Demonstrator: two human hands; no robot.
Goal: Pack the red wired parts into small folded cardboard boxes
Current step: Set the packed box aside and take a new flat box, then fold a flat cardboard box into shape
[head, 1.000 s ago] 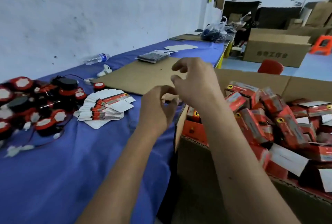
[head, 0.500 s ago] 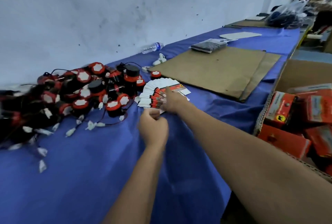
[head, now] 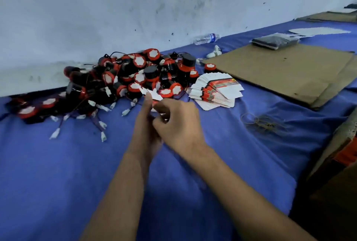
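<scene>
Both hands, left hand (head: 144, 124) and right hand (head: 178, 123), have left the flat box stack (head: 215, 91) and now pinch one flat box blank (head: 152, 94) above the counter (head: 58, 173) beside the red wired parts (head: 135, 78), folding apparently under way.

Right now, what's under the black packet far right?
The black packet lies partly on the brown cardboard sheet, with white paper behind. What lies directly beneath is covered.

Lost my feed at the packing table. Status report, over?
Left hand and right hand together on a flat box blank, unfolded. Wired parts pile untouched behind. Nothing in the way.
</scene>
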